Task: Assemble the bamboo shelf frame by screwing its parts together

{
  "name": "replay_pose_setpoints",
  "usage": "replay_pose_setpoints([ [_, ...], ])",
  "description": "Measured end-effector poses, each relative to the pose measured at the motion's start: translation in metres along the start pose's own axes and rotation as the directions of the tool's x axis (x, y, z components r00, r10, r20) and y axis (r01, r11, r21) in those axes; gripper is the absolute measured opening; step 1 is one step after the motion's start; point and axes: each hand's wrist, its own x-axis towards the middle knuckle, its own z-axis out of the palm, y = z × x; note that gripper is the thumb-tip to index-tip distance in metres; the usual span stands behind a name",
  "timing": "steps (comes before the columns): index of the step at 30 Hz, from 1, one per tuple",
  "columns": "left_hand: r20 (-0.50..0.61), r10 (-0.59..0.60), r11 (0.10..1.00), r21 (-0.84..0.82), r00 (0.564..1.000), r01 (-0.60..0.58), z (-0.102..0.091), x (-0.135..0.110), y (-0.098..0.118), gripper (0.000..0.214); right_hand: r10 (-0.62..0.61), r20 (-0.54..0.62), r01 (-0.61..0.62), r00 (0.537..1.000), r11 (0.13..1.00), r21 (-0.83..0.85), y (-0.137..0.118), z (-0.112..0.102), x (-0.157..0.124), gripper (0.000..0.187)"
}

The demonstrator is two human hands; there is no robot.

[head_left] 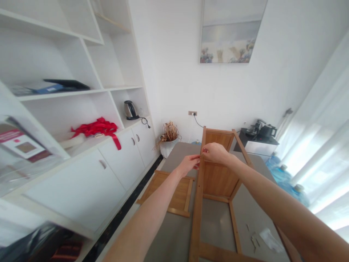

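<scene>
A light-brown wooden frame (pixel 198 203) with slatted panels stands on the grey table, its long post running away from me. My left hand (pixel 188 164) is at the left side of that post, its fingers closed against the wood. Just beyond and to the right, my right hand (pixel 216 152) is over the top of the same post, thumb and fingers pinched together. Whatever is between those fingertips is too small to make out. To the left of the frame, a separate wooden panel (pixel 174 191) lies flat, partly covered by my left forearm.
Small metal parts (pixel 254 240) and a clear plastic bag (pixel 271 240) lie on the grey table (pixel 178 151) at right. White cabinets (pixel 117 156) line the left side. Blue water bottles (pixel 282 174) stand by the curtain, near a black-topped stand (pixel 260 146).
</scene>
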Motion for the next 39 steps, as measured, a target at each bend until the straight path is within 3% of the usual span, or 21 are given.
replay_pose_setpoints([
  [8,-0.030,-0.001,0.999,0.034,1.000,0.002,0.002,0.001,0.000,0.027,-0.040,0.092,0.054,0.995,0.987,-0.149,-0.011,-0.007,0.007,0.027],
  [13,-0.026,0.005,0.998,0.064,1.000,-0.003,0.001,0.005,-0.003,0.028,-0.070,0.131,0.082,0.989,0.993,-0.086,-0.005,0.000,0.012,0.027],
  [18,-0.011,0.042,0.990,0.134,0.999,-0.040,0.002,0.005,-0.005,0.030,-0.054,0.082,0.052,0.995,0.998,0.029,-0.001,0.007,0.009,0.029],
  [28,0.023,0.121,0.974,0.193,0.992,-0.123,0.005,0.009,-0.013,0.035,-0.016,0.118,0.017,0.993,1.000,-0.006,-0.002,0.007,0.007,0.030],
  [34,-0.026,0.089,0.974,0.211,0.996,-0.081,0.008,0.007,-0.008,0.031,-0.146,0.189,0.178,0.971,0.969,-0.169,-0.009,-0.006,0.010,0.030],
  [39,-0.072,0.077,0.969,0.240,0.994,-0.058,0.010,0.005,-0.003,0.026,-0.170,0.275,0.241,0.946,0.938,-0.248,-0.026,-0.014,0.018,0.024],
])
